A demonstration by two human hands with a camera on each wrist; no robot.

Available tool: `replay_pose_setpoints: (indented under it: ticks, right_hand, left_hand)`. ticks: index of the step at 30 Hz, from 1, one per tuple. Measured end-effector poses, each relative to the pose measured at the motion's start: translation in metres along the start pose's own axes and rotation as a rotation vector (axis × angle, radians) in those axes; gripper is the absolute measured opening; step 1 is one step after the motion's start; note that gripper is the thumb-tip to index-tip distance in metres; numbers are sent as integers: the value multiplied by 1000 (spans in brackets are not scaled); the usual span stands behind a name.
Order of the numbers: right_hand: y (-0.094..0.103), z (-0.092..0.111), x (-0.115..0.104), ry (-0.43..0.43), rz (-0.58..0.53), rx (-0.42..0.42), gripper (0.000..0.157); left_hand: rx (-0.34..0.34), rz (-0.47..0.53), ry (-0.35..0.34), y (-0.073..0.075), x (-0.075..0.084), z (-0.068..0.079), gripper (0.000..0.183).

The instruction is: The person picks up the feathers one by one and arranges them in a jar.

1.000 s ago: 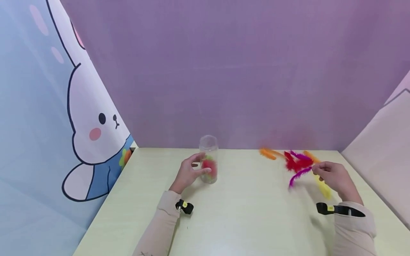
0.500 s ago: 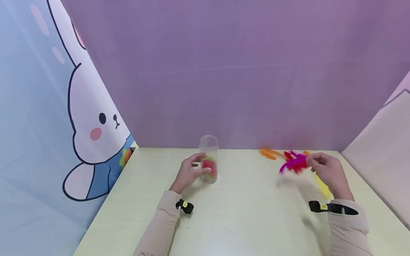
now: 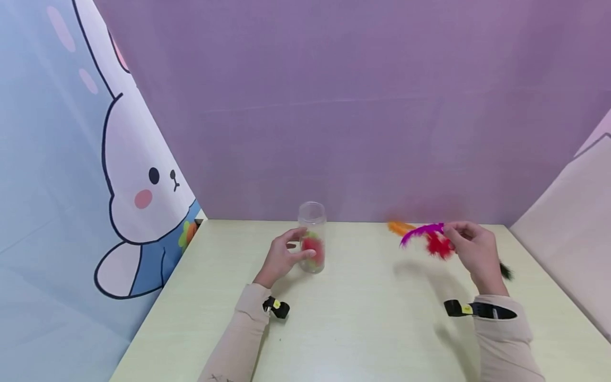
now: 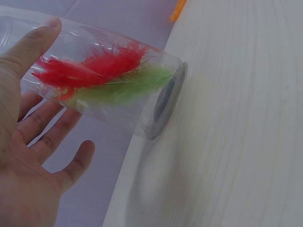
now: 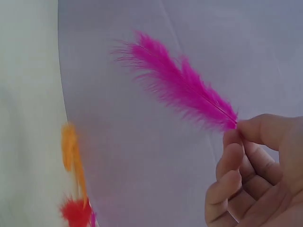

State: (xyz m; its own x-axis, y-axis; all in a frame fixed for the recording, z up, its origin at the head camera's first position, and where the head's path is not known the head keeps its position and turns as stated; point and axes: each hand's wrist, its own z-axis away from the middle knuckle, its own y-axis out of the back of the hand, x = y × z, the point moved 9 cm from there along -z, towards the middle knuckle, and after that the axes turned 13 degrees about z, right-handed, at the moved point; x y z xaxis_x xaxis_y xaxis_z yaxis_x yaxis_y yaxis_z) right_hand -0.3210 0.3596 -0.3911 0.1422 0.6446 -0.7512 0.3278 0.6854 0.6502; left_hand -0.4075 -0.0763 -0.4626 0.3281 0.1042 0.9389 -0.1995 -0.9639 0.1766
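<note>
Head view: at six o'clock, your left hand [image 3: 280, 258] curls loosely round a clear jar [image 3: 316, 227]; at four, your right hand [image 3: 477, 255] pinches a magenta feather [image 3: 422, 231]. Left wrist: a red feather [image 4: 97, 68] and green feather [image 4: 124, 88] lie inside. Right wrist: the magenta feather points toward ten.

I am pinching a fluffy magenta feather [image 5: 182, 85] by its quill end in my right fingers [image 5: 231, 158]; it is hovering above the table [image 3: 372, 323], its bending tip pointing to my left. My left fingers [image 4: 84, 155] are curving round a clear cylindrical jar [image 3: 312, 213], which is standing upright, a red feather [image 4: 94, 68] and a green feather [image 4: 125, 89] overlapping in its lower part. An orange feather [image 5: 70, 149] and a red tuft [image 5: 75, 213] are lying toward the table's far edge.
</note>
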Motion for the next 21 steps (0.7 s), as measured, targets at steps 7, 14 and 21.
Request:
replay_pose_setpoints:
  ticks: [7,14,21]
  right_hand:
    - [-11,-2,-11,15,-42,20,34]
    - [-16,-1,-20,52,-89,47,29]
    - [-30,2,-34,103,-118,27,33]
  left_hand:
    - [9,-4,14,0,-2,-2,67]
    - [8,4,6,-4,-1,-6,68]
    - [13,10,-2,-1,-2,-4,67]
